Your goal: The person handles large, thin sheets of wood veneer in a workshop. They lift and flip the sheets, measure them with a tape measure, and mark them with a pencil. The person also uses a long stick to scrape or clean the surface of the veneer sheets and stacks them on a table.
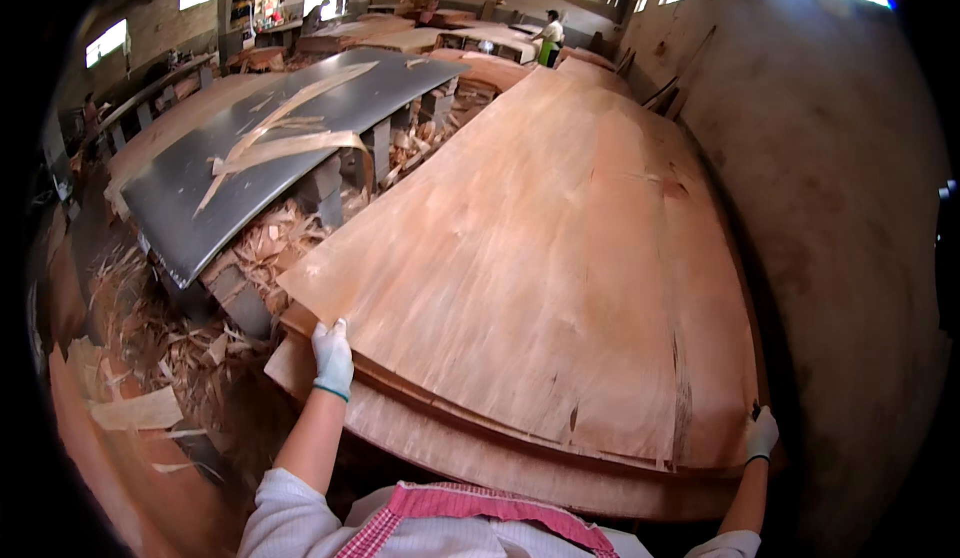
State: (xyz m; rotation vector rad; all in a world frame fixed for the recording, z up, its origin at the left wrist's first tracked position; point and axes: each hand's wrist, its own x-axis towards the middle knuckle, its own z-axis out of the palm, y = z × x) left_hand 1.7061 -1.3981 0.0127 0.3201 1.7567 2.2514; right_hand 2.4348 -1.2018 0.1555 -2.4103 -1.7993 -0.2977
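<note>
While the gloved left hand (pixel 332 356) and right hand (pixel 762 434) pinch the near corners of the top veneer sheet (pixel 540 258), it looks light, floppy, easily split

Workshop surroundings beside the grey metal table (pixel 300 148)

Pale veneer strips (pixel 285 133) lie on the table; wood scraps (pixel 200 328) litter the floor beneath it; a distant person (pixel 550 36) stands well beyond it.

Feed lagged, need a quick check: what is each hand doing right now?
Left hand: gloved, closed on the near left edge of the top veneer sheet.
Right hand: gloved, gripping the same sheet's near right corner.
</note>
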